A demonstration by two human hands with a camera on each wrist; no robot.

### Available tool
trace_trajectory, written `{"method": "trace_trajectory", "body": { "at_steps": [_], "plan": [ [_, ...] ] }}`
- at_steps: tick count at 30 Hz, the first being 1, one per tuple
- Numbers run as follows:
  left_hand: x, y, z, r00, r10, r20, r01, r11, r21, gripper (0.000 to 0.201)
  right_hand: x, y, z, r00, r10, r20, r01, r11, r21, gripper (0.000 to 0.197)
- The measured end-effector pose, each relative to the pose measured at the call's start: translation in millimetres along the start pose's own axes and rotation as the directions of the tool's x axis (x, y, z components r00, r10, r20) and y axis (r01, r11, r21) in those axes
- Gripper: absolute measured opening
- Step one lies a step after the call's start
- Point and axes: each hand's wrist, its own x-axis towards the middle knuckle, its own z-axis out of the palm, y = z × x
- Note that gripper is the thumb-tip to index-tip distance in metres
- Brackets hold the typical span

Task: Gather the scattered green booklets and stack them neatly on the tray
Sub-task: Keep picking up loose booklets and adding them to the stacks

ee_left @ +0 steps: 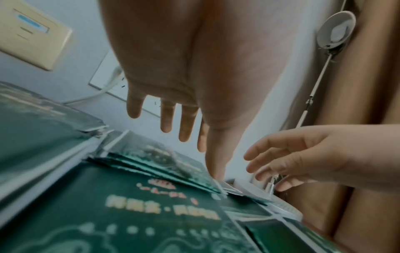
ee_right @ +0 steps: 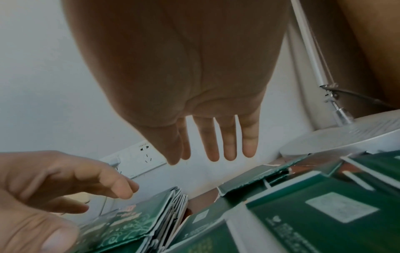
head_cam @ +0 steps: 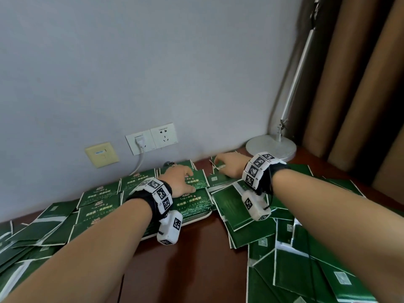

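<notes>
Green booklets point(head_cam: 197, 199) lie piled on the tray point(head_cam: 196, 219); your left hand point(head_cam: 182, 182) hovers spread to steady them, while your right hand point(head_cam: 231, 168), fingers loosely spread, reaches a far loose booklet point(head_cam: 215, 179).

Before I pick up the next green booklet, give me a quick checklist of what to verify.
1. Left hand free: ok, open over the stack.
2. Right hand grip: not ok, fingers straight, nothing held.
3. Tray reachable: ok, rim shows under the stack.
4. Stack edges squared: not ok, fanned.
5. Loose booklets all gathered: not ok, many lie on either side.
</notes>
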Motion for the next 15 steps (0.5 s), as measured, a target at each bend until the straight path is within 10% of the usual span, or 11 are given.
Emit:
{"method": "trace_trajectory", "body": {
  "at_steps": [15],
  "plan": [
    [-30.4,110.8,35.1,0.983,0.186,0.014,-0.186,0.983,0.013,0.054,-128.0,76.1,-23.8,0.982,0.19,0.009,-0.187,0.974,-0.132,0.049]
  ]
}}
